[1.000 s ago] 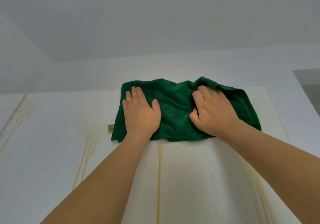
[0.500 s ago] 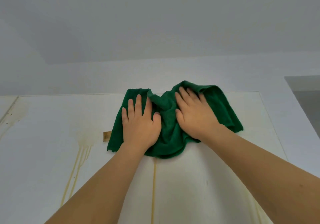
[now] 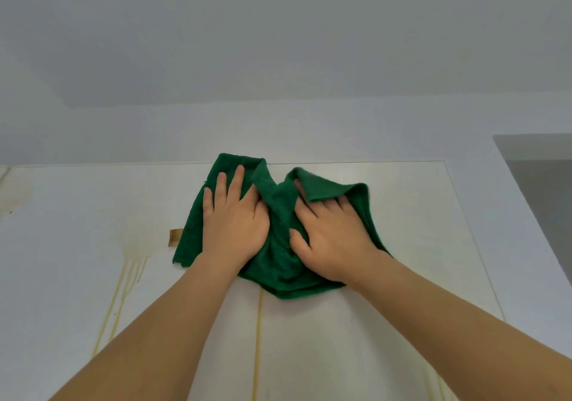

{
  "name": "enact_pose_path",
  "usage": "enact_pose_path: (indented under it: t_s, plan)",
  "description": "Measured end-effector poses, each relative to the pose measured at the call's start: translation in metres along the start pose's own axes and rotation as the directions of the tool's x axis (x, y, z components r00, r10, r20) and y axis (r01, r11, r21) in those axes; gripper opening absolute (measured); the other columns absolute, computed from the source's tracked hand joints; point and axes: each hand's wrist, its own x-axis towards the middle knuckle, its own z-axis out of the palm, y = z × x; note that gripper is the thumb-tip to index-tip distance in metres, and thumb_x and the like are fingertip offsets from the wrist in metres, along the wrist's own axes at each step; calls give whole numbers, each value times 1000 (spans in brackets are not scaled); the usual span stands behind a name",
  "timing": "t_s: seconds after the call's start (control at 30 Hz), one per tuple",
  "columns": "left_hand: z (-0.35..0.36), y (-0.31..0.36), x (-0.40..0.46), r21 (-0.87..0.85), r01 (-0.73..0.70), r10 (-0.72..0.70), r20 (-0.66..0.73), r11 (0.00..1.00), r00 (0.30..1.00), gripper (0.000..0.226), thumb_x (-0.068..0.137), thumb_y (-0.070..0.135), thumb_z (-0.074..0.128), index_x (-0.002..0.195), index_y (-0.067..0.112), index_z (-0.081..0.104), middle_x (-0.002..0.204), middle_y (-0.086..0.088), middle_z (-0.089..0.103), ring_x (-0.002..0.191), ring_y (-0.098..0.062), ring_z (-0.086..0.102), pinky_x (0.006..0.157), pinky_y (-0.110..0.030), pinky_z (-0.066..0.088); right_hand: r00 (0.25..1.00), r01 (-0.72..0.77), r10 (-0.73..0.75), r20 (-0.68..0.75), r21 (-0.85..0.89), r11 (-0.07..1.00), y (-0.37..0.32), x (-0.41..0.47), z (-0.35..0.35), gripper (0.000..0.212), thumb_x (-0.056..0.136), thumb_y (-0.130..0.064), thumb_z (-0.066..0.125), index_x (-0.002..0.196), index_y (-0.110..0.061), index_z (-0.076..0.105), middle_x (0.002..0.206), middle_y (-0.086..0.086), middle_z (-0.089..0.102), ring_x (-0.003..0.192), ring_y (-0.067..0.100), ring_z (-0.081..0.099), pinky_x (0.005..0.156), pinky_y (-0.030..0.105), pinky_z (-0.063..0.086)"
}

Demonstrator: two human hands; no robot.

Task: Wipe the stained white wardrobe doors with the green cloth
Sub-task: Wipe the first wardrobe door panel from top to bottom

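While both hands press on it, the green cloth [image 3: 280, 264] lies bunched up near the top edge of the white wardrobe door [image 3: 402, 246], with its long side running left to right. The left hand [image 3: 233, 224] lies flat on the cloth with straight fingers. The right hand [image 3: 331, 239] presses too, and a fold of cloth hides its fingertips, so I cannot tell its grip. Yellow drip stains [image 3: 123, 289] run down the door below the cloth.
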Motion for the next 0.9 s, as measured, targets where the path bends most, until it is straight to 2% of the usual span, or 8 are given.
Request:
enact_pose_path:
  t_s: [0.07,0.17,0.27,0.37,0.43,0.57,0.77,0.9]
  plan:
    - [0,1,-4,-27,2,-2,-11,1000,1000,53,105,50,16,158,42,17,170,5,-2,156,-22,-9,126,-47,-7,977,-214,212,-40,-55,975,21,24,-5,79,90,-56,12,158,-16,12,165,6,12,148,28,17,121,47,9]
    - [-1,5,-6,-74,24,-24,6,997,1000,61,102,62,12,159,41,13,170,5,-1,156,-20,-10,125,-46,-9,895,-444,441,-73,-33,896,31,40,-9,73,96,-49,14,158,-9,10,165,11,8,151,29,7,122,50,4]
    - [-2,15,1,-123,96,-95,8,988,995,71,95,73,19,157,38,20,170,5,2,156,-20,-10,124,-48,-11,945,-311,308,-109,-19,950,-3,10,1,74,91,-42,12,156,-7,20,164,12,16,150,29,15,121,50,9]
    - [1,23,5,-81,146,-148,-22,986,989,71,95,71,28,157,37,16,169,2,3,156,-22,-9,123,-53,-10,991,-134,133,-20,-30,991,4,-9,0,76,91,-49,7,158,-14,18,164,7,17,148,26,20,119,46,12]
    - [2,24,5,-63,155,-157,-23,986,987,68,98,66,26,158,40,10,170,1,1,155,-23,-11,123,-54,-10,985,-167,162,-63,-85,982,36,-3,-10,75,93,-56,8,158,-18,18,164,4,16,146,25,24,116,44,12]
    - [7,33,9,-34,197,-198,-33,980,980,60,103,54,18,160,42,3,170,-2,-3,155,-26,-12,123,-54,-11,936,-351,345,-68,-111,930,81,-1,-17,75,92,-58,1,159,-23,8,165,2,6,151,22,5,121,52,0]
    - [16,60,18,-16,256,-257,-82,966,963,59,104,48,17,161,38,3,170,-2,-3,156,-30,-8,123,-58,-7,997,-81,82,1,-56,995,74,-26,-10,70,97,-57,4,159,-24,1,166,-6,-6,152,16,-3,119,59,-4]
    - [18,74,18,14,276,-275,-59,961,960,62,103,56,12,161,37,0,170,-2,-6,155,-30,-9,123,-58,-8,949,-315,314,-32,-42,948,128,-15,-23,68,100,-58,10,159,-27,-4,166,-2,-11,152,21,-11,121,53,-7]
